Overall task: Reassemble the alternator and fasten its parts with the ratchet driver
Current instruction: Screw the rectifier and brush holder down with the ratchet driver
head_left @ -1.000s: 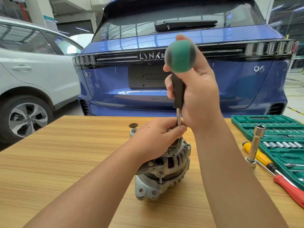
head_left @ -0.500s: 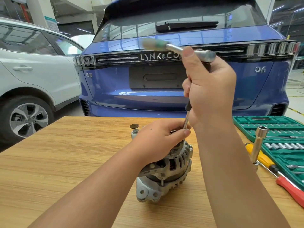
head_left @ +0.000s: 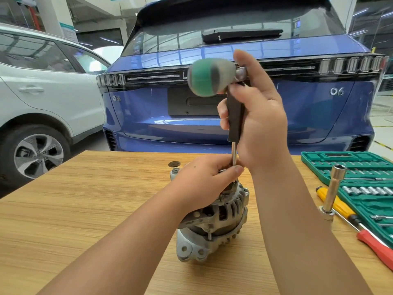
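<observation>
I see a grey cast-metal alternator point(head_left: 214, 218) with a slotted housing standing on end on the wooden table, its two-holed mounting lug facing me. A ratchet driver point(head_left: 235, 116), with a black grip and thin steel shaft, stands upright on its top. The driver's green and grey handle end, blurred, sticks out sideways to the left at the top.

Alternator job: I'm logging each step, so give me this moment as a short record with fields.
alternator: upright on the table
left hand: on top of the alternator, fingers round the driver's shaft
right hand: grips the black stem of the driver
driver: vertical, tip at the alternator's top; green handle blurred
socket set: open, at the table's right
screwdrivers: beside the set
</observation>
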Available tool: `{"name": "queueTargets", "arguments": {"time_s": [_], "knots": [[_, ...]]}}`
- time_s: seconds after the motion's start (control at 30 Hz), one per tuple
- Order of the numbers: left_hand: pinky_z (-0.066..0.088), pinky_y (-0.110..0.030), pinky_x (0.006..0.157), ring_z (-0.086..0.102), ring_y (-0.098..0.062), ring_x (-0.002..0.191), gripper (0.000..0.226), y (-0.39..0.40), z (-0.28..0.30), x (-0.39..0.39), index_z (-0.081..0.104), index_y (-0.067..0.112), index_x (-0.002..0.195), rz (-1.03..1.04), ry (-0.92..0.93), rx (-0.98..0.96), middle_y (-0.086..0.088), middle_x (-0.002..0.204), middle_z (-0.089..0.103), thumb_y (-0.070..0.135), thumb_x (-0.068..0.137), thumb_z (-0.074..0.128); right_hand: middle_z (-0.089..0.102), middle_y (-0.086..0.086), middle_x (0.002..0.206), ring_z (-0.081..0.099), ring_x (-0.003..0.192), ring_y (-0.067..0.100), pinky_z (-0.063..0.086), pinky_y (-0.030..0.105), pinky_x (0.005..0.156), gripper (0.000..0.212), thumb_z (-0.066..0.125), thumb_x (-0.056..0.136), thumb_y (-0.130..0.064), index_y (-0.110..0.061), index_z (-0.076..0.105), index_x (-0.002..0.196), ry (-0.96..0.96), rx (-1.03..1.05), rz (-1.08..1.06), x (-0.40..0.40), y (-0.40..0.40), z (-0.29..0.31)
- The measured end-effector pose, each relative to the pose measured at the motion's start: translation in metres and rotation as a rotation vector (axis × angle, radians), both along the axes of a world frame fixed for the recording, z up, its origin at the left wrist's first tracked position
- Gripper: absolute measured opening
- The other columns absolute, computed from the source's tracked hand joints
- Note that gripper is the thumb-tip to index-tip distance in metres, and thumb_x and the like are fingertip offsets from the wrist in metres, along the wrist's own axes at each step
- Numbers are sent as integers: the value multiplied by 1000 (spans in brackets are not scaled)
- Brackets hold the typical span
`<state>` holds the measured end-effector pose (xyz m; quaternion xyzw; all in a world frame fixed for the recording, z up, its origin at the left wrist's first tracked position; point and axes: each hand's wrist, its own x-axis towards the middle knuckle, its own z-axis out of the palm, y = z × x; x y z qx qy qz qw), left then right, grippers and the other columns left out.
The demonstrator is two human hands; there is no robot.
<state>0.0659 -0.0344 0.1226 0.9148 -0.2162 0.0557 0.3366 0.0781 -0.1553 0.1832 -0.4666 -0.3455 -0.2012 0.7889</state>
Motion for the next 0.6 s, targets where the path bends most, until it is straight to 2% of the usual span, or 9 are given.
{"name": "queueTargets", "arguments": {"time_s": [0.07, 0.17, 0.27, 0.37, 0.43, 0.5, 0.53, 0.6], "knots": [[43, -30, 71, 54, 5, 77, 18, 0, -1, 2, 65, 50, 106, -4, -5, 0, 33, 76, 60, 50, 105, 47, 66, -1, 85, 46, 61, 22, 35, 30, 52, 31, 44, 94, -24, -27, 66, 117, 36, 33, 84, 1, -1, 1], [39, -28, 67, 53, 11, 73, 18, 1, 0, 1, 62, 54, 98, -15, -14, 12, 37, 75, 59, 50, 105, 47, 62, 9, 87, 47, 59, 21, 35, 29, 50, 27, 49, 95, -40, -28, 68, 111, 37, 40, 63, 2, -2, 1], [36, -27, 64, 51, 16, 71, 19, 0, 1, 0, 58, 57, 92, -13, -15, 27, 40, 72, 57, 50, 106, 47, 64, 7, 86, 49, 57, 19, 38, 26, 48, 25, 55, 94, -37, -26, 65, 113, 37, 45, 48, 0, -1, 2], [40, -28, 67, 54, 13, 75, 17, 0, 0, 1, 63, 54, 105, -4, -15, 13, 37, 76, 60, 51, 105, 47, 67, -2, 82, 52, 62, 18, 39, 26, 48, 21, 58, 94, -39, -23, 66, 105, 68, 20, 25, -4, -1, 3], [38, -26, 66, 52, 14, 73, 20, 0, 0, 1, 65, 50, 112, -15, -14, 15, 38, 74, 59, 50, 105, 47, 60, -1, 74, 43, 55, 18, 33, 27, 46, 19, 63, 94, -37, -18, 66, 92, 94, 10, -62, -7, 1, 4], [34, -22, 61, 52, 16, 70, 22, 0, 0, -1, 67, 48, 117, -34, -27, 25, 38, 72, 58, 48, 105, 47, 45, 2, 64, 25, 53, 28, 22, 33, 45, 19, 70, 94, -28, -13, 64, 85, 120, 53, -221, -6, 1, 4], [34, -21, 61, 53, 16, 71, 23, 0, 1, -2, 67, 47, 118, -38, -34, 30, 37, 73, 59, 48, 105, 48, 39, 2, 61, 21, 55, 30, 20, 35, 46, 18, 71, 94, -23, -13, 63, 82, 140, 80, -259, -5, -1, 5], [43, -24, 69, 55, 14, 80, 25, 0, 2, -3, 66, 47, 122, -38, -22, 23, 35, 82, 62, 49, 105, 48, 41, 0, 61, 22, 52, 24, 21, 31, 46, 23, 69, 96, -22, -16, 58, 77, 200, 88, -230, -3, -8, 8]]}}
